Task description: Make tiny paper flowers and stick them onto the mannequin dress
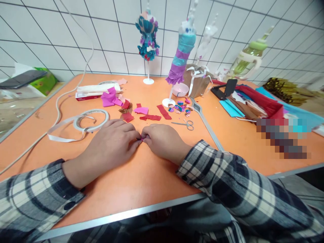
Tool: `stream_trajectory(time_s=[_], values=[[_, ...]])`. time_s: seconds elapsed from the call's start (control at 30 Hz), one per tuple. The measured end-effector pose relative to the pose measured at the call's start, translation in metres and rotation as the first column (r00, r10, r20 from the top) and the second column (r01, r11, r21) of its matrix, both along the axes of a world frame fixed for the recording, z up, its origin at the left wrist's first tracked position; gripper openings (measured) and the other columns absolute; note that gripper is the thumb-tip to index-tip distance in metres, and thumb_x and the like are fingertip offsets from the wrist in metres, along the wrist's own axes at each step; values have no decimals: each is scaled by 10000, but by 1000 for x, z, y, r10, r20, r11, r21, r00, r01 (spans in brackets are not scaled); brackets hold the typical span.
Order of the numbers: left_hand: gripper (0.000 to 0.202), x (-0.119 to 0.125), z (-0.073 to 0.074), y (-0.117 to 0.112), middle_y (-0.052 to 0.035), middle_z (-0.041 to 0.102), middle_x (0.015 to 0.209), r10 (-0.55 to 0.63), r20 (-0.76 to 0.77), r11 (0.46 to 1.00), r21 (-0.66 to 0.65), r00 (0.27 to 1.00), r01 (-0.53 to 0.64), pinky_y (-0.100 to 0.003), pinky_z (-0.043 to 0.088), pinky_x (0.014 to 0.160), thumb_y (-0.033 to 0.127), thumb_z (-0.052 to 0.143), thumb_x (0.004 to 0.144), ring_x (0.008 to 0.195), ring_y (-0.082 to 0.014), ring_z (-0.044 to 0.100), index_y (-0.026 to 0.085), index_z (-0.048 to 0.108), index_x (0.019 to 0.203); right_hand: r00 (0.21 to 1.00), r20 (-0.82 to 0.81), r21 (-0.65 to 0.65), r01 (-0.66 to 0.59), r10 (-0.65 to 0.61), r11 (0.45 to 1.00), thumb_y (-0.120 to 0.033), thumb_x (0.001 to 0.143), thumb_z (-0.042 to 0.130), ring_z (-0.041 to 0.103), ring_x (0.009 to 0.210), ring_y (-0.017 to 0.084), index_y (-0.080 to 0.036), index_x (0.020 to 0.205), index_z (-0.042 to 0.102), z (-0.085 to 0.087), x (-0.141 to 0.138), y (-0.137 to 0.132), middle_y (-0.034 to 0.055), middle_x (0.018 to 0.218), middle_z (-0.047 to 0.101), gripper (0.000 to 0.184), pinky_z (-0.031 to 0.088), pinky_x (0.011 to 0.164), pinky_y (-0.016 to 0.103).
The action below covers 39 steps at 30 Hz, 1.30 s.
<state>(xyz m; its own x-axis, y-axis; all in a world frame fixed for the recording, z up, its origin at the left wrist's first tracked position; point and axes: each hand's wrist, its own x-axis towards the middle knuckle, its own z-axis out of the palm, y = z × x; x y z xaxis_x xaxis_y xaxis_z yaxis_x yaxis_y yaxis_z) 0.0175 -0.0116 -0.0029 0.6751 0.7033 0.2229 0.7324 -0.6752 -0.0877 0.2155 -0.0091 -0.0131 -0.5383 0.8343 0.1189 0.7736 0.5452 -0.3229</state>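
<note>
My left hand (111, 143) and my right hand (163, 140) rest on the orange table (141, 182), fingertips meeting at the middle. Both pinch a tiny pink scrap of paper (142, 138) between them; most of it is hidden by the fingers. Small scissors (186, 124) lie just beyond my right hand. Red and pink crepe paper pieces (152, 116) are scattered behind the hands. A roll of white double-sided tape (89, 120) with a loose tail lies beyond my left hand.
Two doll stands dressed in paper stand at the back: a teal one (148, 37) and a purple-and-blue one (181, 57). A small pile of paper flowers (180, 108), a white bowl (180, 89), a phone stand (225, 90), coloured paper sheets (253, 104) and a bottle (246, 60) sit right.
</note>
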Motion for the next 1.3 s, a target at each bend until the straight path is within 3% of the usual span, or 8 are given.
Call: stream_trajectory(time_s=[0.53,0.97,1.13,1.3], values=[[293,-1,1,0,-59,747,829,4,-6,1000,-20,1000,-4,-475,447,912,334,486,962,846,-286,672,235,743,862,999,38,-18,16,-15,1000,-223,989,537,656,870,197,-213,1038,747,3,0,0,52,1012,760,216,348,638,305],[328,1,1,1,-90,762,864,-1,54,999,-54,999,4,-497,436,946,325,488,961,860,-300,680,237,795,883,999,40,-4,17,-17,1000,-228,982,532,620,793,191,-209,989,744,4,0,0,52,952,736,212,309,604,306],[332,1,1,0,-79,763,871,0,11,1000,-31,1000,1,-498,436,976,325,473,964,872,-293,678,226,781,888,998,5,-20,56,-56,998,-245,987,541,642,847,191,-229,1075,726,3,0,-1,34,985,753,206,324,623,294],[319,1,1,1,-78,764,866,10,1,1000,-24,1000,-10,-509,428,983,338,483,960,881,-300,677,213,766,880,999,40,-24,36,-35,999,-239,978,551,630,788,187,-239,990,751,4,0,1,35,956,744,201,309,592,302]])
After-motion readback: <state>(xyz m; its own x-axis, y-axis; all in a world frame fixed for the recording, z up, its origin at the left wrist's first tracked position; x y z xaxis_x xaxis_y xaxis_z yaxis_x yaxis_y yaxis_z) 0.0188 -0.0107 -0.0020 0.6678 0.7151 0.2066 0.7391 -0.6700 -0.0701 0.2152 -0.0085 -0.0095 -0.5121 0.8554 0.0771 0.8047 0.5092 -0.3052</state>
